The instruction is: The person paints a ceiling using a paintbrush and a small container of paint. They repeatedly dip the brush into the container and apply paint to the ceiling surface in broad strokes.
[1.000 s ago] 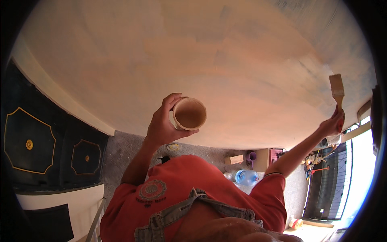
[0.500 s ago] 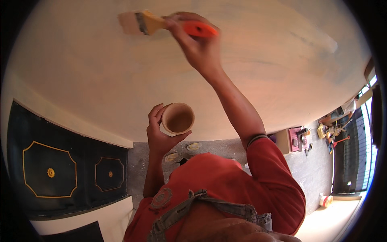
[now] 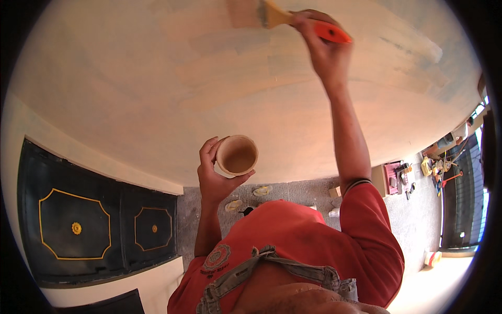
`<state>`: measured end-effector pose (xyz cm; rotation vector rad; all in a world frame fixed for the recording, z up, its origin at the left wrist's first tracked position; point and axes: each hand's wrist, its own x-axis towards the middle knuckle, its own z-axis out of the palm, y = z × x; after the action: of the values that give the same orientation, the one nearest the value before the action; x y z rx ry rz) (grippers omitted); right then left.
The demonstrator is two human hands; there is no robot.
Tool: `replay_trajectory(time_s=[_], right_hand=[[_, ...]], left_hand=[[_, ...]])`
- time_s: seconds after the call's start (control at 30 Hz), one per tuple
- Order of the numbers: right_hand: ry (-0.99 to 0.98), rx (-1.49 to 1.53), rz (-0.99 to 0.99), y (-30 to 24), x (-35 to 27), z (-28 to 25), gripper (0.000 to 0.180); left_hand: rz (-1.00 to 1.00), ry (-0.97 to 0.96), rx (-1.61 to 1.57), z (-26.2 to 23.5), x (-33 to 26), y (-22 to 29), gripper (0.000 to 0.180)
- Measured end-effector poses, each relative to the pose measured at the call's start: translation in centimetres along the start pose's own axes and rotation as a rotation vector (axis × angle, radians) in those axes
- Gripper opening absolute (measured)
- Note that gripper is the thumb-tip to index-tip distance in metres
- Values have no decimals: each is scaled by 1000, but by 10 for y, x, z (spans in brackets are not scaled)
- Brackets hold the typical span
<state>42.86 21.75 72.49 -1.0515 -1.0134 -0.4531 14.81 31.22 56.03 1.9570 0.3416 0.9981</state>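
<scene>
Head camera: the upper side of the paintbrush [image 3: 275, 15] is cut off by the top edge, and its bristles are blurred and close in colour to the wall [image 3: 157, 104], so it is hard to tell whether they press on it. The cup [image 3: 238, 147] shows its round mouth to the camera; how full it is cannot be made out, and its base is hidden.

The wall fills most of the view, peach with streaky greyer patches and a pale smear at the upper right. At the left is a dark door [image 3: 122, 235] with gold trim. Below the wall, the grey floor [image 3: 418, 225] holds a pair of slippers [image 3: 262, 190], and at the right a heap of tools [image 3: 442, 167], small and jumbled.

The left hand [image 3: 213, 177] is raised in front of the red shirt [image 3: 293, 235], thumb and fingers clamped around the cup's side. The right arm reaches up and forward, elbow nearly straight; the right hand [image 3: 329, 52] is closed around the brush's red-orange handle, bristles pointing left, high on the wall.
</scene>
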Motion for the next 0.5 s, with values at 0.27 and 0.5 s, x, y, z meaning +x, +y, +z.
replay_trajectory(time_s=[0.27, 0.5], right_hand=[[134, -137, 28, -11, 8, -101, 18], [211, -182, 3, -18, 20, -214, 26]], left_hand=[[75, -80, -17, 0, 11, -3, 101], [104, -121, -57, -1, 11, -11, 101]])
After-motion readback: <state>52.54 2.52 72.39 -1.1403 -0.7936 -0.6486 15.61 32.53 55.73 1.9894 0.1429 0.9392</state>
